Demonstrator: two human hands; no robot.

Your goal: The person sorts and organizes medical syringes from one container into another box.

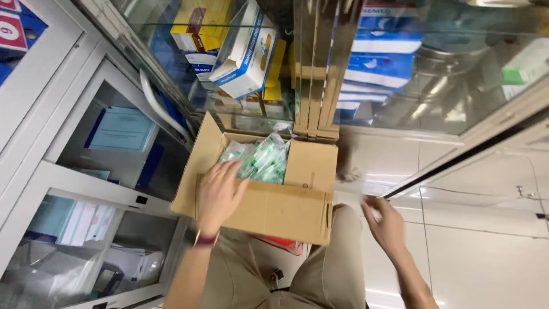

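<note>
An open brown cardboard box [286, 209] rests on my lap, filled with clear packets of green-tinted items [264, 160]. My left hand [218, 193] lies over the box's near left edge, fingers reaching onto the packets. My right hand [384, 222] is out to the right of the box, near the lower corner of a glass cabinet door [457, 157]; whether it grips anything is unclear. A dark band circles my left wrist.
Glass-fronted cabinets [114, 143] stand at the left with papers and packets inside. Ahead, shelves hold blue and white boxes [377, 63] and yellow boxes [200, 26]. A pale tiled floor [486, 240] lies at the right.
</note>
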